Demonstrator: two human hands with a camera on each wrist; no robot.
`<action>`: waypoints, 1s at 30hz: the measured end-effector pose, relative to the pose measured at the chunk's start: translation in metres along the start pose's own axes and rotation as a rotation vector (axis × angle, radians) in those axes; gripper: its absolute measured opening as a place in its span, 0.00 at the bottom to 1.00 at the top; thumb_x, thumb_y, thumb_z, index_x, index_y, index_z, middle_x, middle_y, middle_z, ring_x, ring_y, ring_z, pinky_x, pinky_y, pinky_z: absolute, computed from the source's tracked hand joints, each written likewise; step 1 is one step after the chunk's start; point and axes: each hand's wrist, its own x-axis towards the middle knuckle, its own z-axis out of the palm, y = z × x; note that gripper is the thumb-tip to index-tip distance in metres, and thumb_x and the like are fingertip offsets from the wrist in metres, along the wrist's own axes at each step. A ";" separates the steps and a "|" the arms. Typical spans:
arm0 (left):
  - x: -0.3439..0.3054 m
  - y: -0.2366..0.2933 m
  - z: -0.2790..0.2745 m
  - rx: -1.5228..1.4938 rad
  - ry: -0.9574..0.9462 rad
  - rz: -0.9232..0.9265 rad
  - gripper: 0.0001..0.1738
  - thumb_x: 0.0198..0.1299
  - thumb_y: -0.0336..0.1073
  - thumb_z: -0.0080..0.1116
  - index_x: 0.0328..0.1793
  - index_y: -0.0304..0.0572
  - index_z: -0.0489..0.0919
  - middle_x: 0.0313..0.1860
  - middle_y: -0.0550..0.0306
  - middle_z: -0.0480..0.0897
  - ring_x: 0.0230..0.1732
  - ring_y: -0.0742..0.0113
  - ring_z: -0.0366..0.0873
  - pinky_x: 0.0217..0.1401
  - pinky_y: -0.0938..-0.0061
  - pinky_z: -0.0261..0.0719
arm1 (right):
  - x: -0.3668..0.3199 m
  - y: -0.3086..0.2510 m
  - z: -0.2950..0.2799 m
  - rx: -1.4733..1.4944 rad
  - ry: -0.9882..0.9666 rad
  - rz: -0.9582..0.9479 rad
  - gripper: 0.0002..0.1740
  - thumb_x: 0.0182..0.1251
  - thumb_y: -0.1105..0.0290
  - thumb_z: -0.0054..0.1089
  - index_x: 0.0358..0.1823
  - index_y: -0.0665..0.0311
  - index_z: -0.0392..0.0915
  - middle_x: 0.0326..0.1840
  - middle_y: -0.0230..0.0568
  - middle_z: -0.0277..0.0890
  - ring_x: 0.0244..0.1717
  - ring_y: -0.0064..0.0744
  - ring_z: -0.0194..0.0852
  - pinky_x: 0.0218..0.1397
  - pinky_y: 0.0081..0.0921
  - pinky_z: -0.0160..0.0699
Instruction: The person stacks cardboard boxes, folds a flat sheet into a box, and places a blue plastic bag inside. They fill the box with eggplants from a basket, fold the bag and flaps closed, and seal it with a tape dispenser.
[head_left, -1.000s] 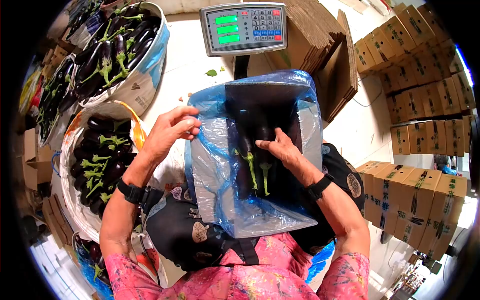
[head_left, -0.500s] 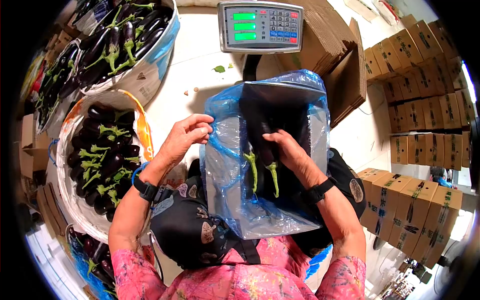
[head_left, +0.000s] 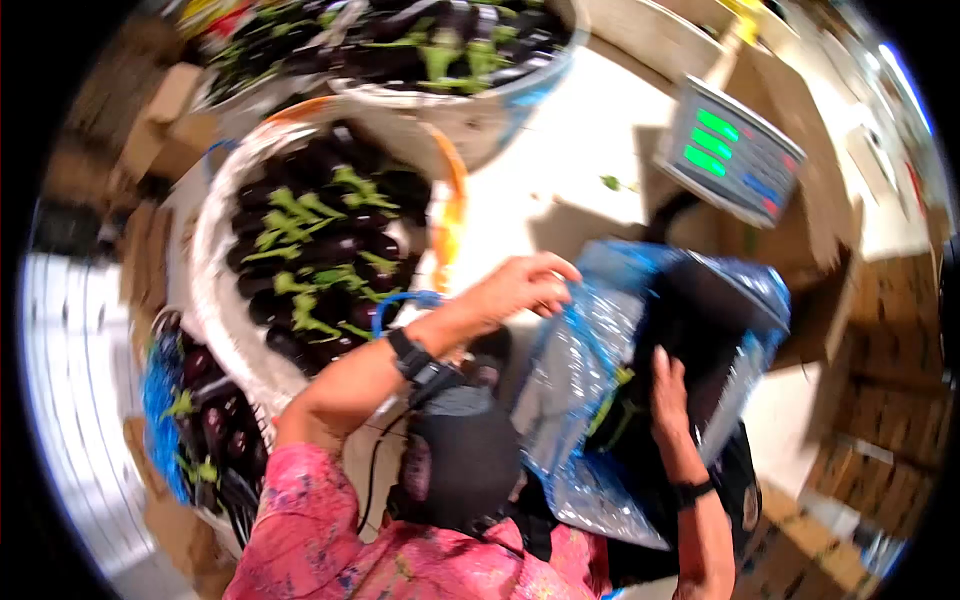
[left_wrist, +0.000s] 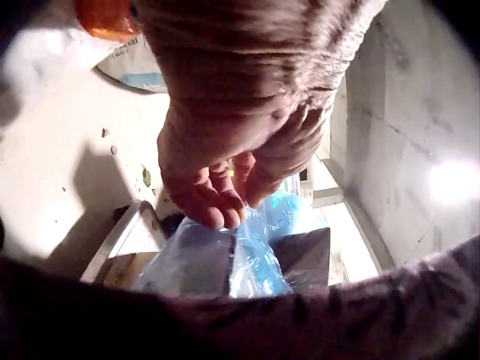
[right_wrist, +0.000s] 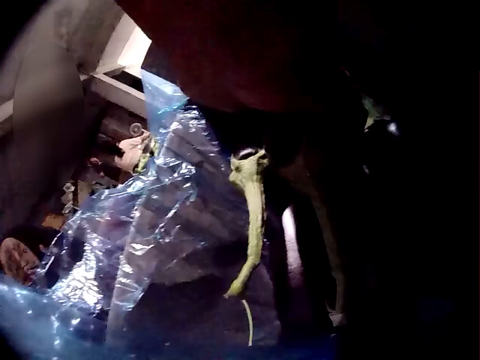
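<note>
A lined carton (head_left: pixel 690 300), with a blue plastic bag (head_left: pixel 580 345) draped over its sides, stands in front of the person. Dark eggplants lie in its shadowed inside; a green eggplant stem (right_wrist: pixel 251 217) shows in the right wrist view. My right hand (head_left: pixel 672 395) is down inside the carton, its fingers extended over the dark contents. At the bag's left edge is my left hand (head_left: pixel 515 290), fingers loosely bent and nothing between them. In the left wrist view those fingertips (left_wrist: pixel 217 217) overlap the bag's rim.
A white-lined basket of eggplants (head_left: pixel 335 240) stands at the left, and a larger tub of eggplants (head_left: pixel 455 45) behind it. The scale display (head_left: pixel 735 150) rises beyond the carton. Flattened cardboard (head_left: pixel 790 260) leans behind it, and stacked boxes (head_left: pixel 890 330) line the right.
The head view has swung left, bringing the eggplant basket toward the middle. My right hand has straightened its fingers over the eggplants. The left hand stays by the bag's edge.
</note>
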 end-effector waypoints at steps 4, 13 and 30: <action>-0.023 -0.028 -0.022 0.083 -0.042 -0.023 0.20 0.65 0.32 0.54 0.63 0.33 0.75 0.42 0.56 0.82 0.42 0.72 0.80 0.47 0.78 0.80 | 0.018 0.018 -0.012 -0.329 0.036 -0.255 0.35 0.77 0.43 0.41 0.50 0.77 0.72 0.51 0.71 0.73 0.55 0.61 0.72 0.58 0.43 0.68; -0.152 0.076 -0.058 0.026 -0.269 -0.091 0.24 0.67 0.30 0.56 0.69 0.39 0.73 0.50 0.52 0.83 0.48 0.67 0.83 0.54 0.75 0.79 | 0.026 0.040 -0.026 -0.248 -0.007 -0.448 0.31 0.76 0.46 0.48 0.49 0.74 0.74 0.39 0.50 0.76 0.42 0.43 0.72 0.47 0.35 0.71; -0.036 -0.134 -0.221 1.306 0.294 -0.229 0.33 0.49 0.39 0.65 0.64 0.41 0.75 0.57 0.45 0.79 0.60 0.46 0.74 0.62 0.54 0.72 | -0.013 -0.031 -0.036 -0.211 -0.196 -0.037 0.51 0.67 0.39 0.58 0.74 0.77 0.56 0.68 0.56 0.66 0.68 0.42 0.63 0.70 0.30 0.60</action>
